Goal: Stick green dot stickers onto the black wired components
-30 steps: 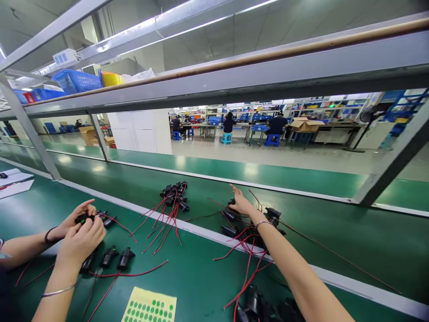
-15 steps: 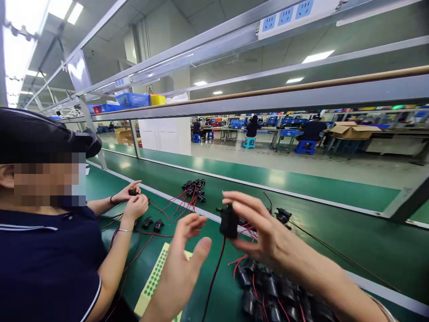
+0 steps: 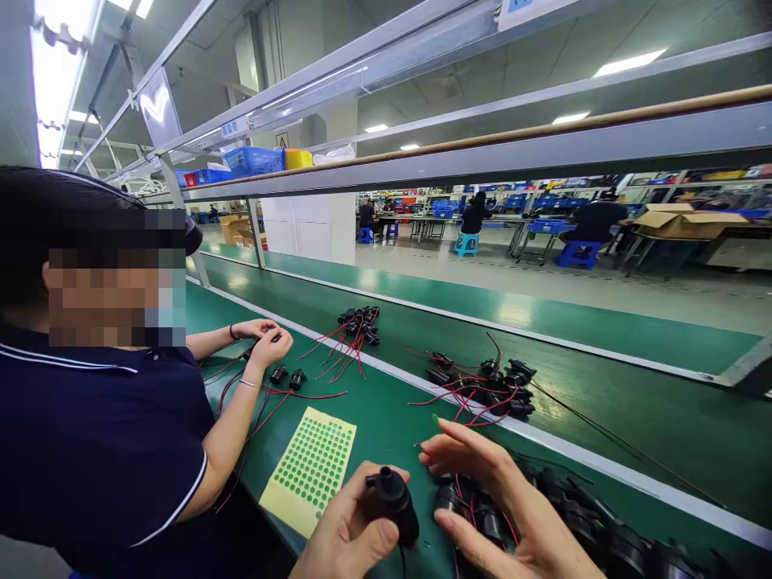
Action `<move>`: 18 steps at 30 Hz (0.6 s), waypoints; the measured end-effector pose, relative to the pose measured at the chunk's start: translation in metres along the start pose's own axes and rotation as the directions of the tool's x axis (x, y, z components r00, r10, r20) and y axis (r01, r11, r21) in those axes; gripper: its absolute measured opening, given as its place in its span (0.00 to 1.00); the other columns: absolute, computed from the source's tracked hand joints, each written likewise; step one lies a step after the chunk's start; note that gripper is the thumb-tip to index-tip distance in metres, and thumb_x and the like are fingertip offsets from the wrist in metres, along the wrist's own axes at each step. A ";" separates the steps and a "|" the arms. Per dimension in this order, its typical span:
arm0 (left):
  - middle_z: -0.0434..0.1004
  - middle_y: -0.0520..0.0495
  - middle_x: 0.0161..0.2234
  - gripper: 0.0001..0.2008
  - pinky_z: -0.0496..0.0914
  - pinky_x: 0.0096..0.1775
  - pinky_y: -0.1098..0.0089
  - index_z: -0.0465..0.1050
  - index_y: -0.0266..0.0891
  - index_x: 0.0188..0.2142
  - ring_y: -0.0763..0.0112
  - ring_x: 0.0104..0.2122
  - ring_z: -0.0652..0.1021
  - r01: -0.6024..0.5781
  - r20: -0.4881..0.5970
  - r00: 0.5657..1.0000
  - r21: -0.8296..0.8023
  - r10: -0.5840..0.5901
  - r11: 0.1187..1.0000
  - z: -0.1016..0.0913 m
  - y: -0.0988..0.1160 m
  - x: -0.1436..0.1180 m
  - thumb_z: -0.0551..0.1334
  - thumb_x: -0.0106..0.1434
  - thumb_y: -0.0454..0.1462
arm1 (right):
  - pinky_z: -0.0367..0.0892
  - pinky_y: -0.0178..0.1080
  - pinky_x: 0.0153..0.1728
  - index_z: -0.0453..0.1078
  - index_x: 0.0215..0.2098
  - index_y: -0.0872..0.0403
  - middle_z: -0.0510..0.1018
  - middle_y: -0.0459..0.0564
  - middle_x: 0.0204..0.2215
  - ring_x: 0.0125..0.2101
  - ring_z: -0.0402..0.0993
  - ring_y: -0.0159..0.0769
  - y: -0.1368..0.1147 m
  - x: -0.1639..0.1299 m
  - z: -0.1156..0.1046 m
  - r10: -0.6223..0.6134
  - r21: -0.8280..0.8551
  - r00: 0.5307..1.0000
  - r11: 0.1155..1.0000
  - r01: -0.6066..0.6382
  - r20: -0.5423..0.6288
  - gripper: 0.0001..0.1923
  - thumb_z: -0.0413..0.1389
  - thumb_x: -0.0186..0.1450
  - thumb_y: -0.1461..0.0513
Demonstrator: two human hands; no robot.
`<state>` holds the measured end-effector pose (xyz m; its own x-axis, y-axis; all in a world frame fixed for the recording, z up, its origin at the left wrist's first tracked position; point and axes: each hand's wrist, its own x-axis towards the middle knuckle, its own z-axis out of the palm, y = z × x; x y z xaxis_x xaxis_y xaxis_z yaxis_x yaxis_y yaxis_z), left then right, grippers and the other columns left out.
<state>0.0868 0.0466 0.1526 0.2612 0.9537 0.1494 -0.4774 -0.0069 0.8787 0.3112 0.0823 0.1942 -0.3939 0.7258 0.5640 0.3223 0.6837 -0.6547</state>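
One black part (image 3: 395, 500) is gripped in the left hand (image 3: 343, 531). At its three o'clock, the right hand (image 3: 531, 515) is half open, a green dot (image 3: 435, 420) on one fingertip.

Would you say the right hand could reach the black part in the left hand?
Probably yes: the right hand is open beside the black part, whose top the left hand leaves exposed.

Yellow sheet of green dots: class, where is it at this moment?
In the head view, the yellow sheet lies on the green bench, left of centre, low in the picture, between the co-worker's forearm and the person's left hand.
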 end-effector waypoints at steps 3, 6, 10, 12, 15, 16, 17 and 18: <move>0.81 0.46 0.44 0.26 0.74 0.42 0.67 0.81 0.49 0.57 0.68 0.38 0.83 0.155 0.054 0.988 -0.215 -0.146 0.964 0.003 -0.005 0.004 0.75 0.62 0.51 | 0.82 0.38 0.50 0.59 0.72 0.37 0.84 0.49 0.50 0.47 0.85 0.39 0.001 0.004 0.003 0.034 0.047 0.999 0.998 -0.034 -0.013 0.32 0.58 0.74 0.65; 0.82 0.46 0.42 0.24 0.73 0.35 0.71 0.82 0.43 0.50 0.73 0.33 0.81 0.173 0.023 0.984 -0.341 -0.176 0.924 0.007 -0.012 0.006 0.78 0.59 0.50 | 0.82 0.36 0.44 0.66 0.66 0.41 0.83 0.48 0.41 0.40 0.84 0.37 -0.001 0.011 -0.001 0.153 0.136 0.988 0.979 -0.150 -0.009 0.23 0.57 0.74 0.63; 0.82 0.47 0.43 0.18 0.68 0.29 0.74 0.77 0.43 0.43 0.80 0.26 0.74 0.060 -0.097 0.992 -0.180 -0.078 0.982 0.011 -0.015 0.004 0.76 0.62 0.49 | 0.80 0.35 0.37 0.71 0.58 0.47 0.80 0.45 0.33 0.33 0.81 0.35 -0.009 0.020 -0.006 0.314 0.244 0.941 0.910 -0.336 0.126 0.16 0.58 0.73 0.58; 0.83 0.44 0.46 0.19 0.69 0.31 0.73 0.74 0.42 0.44 0.78 0.27 0.74 0.028 -0.106 0.994 -0.089 -0.037 0.996 0.014 -0.015 0.001 0.74 0.64 0.51 | 0.80 0.35 0.38 0.71 0.58 0.48 0.80 0.44 0.32 0.33 0.81 0.35 -0.010 0.020 -0.004 0.318 0.229 0.935 0.909 -0.347 0.153 0.16 0.57 0.72 0.59; 0.84 0.42 0.46 0.20 0.71 0.33 0.71 0.73 0.43 0.44 0.76 0.28 0.76 0.011 -0.125 0.992 -0.014 -0.013 1.000 0.020 -0.015 -0.004 0.73 0.64 0.52 | 0.79 0.33 0.39 0.69 0.60 0.46 0.81 0.43 0.33 0.34 0.82 0.33 -0.007 0.014 0.005 0.233 0.124 0.965 0.961 -0.248 0.122 0.18 0.55 0.73 0.64; 0.84 0.43 0.45 0.19 0.72 0.34 0.71 0.74 0.43 0.44 0.76 0.28 0.76 0.005 -0.143 0.990 0.001 -0.005 1.000 0.023 -0.015 -0.006 0.73 0.65 0.51 | 0.79 0.32 0.39 0.67 0.61 0.44 0.81 0.42 0.34 0.34 0.82 0.33 -0.005 0.011 0.009 0.188 0.077 0.977 0.978 -0.195 0.096 0.20 0.55 0.73 0.65; 0.84 0.45 0.43 0.18 0.72 0.35 0.71 0.74 0.43 0.44 0.76 0.28 0.76 -0.003 -0.163 0.987 0.008 0.005 1.000 0.025 -0.016 -0.007 0.73 0.65 0.51 | 0.79 0.31 0.39 0.66 0.63 0.43 0.82 0.42 0.35 0.34 0.83 0.32 -0.003 0.008 0.013 0.140 0.029 0.988 0.989 -0.142 0.064 0.23 0.54 0.73 0.67; 0.84 0.45 0.42 0.18 0.73 0.35 0.71 0.75 0.43 0.44 0.77 0.28 0.76 -0.012 -0.181 0.983 0.007 0.013 1.000 0.026 -0.016 -0.008 0.73 0.64 0.51 | 0.80 0.31 0.40 0.64 0.64 0.42 0.82 0.42 0.36 0.34 0.83 0.32 -0.002 0.005 0.016 0.088 -0.015 0.996 0.996 -0.088 0.026 0.25 0.54 0.73 0.68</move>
<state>0.1146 0.0314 0.1491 0.0991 0.9921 0.0765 -0.4742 -0.0204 0.8802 0.2947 0.0834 0.1901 -0.3863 0.7808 0.4910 0.3687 0.6187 -0.6938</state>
